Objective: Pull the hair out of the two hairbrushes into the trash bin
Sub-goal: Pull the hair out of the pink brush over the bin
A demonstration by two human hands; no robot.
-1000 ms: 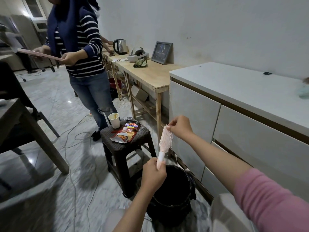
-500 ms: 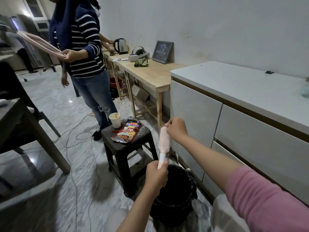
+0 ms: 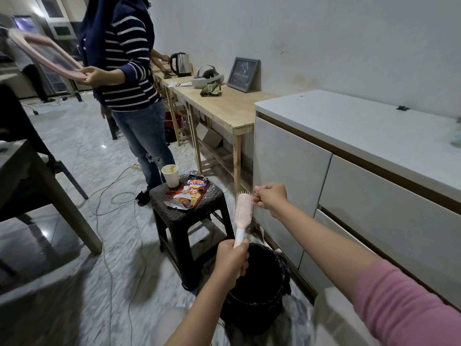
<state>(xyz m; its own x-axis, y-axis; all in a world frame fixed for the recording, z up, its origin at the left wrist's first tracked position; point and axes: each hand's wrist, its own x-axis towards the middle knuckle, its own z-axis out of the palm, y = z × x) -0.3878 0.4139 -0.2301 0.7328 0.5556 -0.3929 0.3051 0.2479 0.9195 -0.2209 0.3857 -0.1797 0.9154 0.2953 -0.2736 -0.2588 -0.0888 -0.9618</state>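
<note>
A pale pink hairbrush stands upright above a black trash bin on the floor. My left hand grips its white handle from below. My right hand hovers just right of the bristled head, fingers pinched together; whether strands of hair are between them is too fine to tell. Only one hairbrush is in view.
A dark plastic stool with a paper cup and a snack packet stands left of the bin. White cabinets run along the right. A person in a striped top stands beyond the stool. Cables trail over the floor.
My right hand has drawn away from the brush head to the right. The brush turned more upright, and the standing person raised the pink frame they hold.
</note>
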